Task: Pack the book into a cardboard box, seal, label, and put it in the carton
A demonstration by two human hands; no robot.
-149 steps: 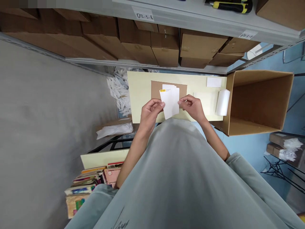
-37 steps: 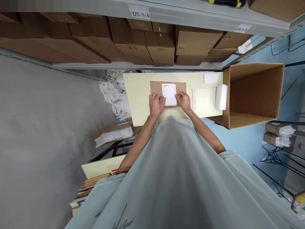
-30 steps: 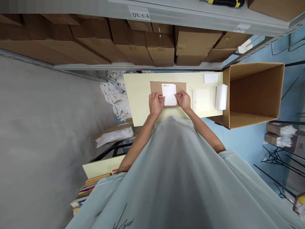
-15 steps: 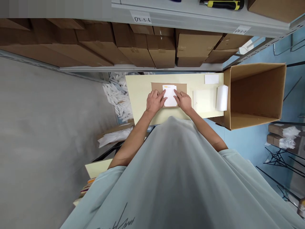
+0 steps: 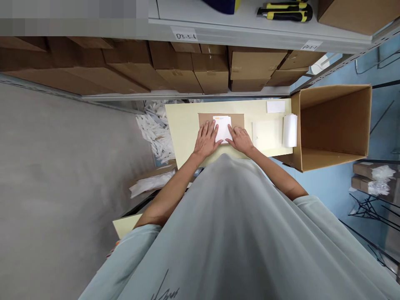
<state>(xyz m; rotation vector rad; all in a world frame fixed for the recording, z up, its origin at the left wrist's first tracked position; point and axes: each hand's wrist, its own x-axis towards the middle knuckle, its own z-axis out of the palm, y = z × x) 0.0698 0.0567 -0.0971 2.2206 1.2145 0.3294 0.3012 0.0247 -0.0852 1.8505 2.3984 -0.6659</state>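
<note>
A white printed label with a small orange mark at its top edge lies on a flat brown cardboard piece. My left hand rests on the left side of both, fingers spread flat and open. On the right side, my right hand touches the label's edge with index finger and thumb stretched out; its other fingers are bent, and it grips nothing. Both thumbs meet the label's lower part. Under the cardboard is a pale yellow board.
A white roll and a small white slip lie on the board's right. An open carton stands beyond it. Ahead, a shelf holds boxes and yellow-black utility knives. White scraps lie left.
My left hand has gone from a pointing finger to a flat spread over the label and cardboard. My right index finger has slid slightly down the label's edge. The view has tilted slightly up.
</note>
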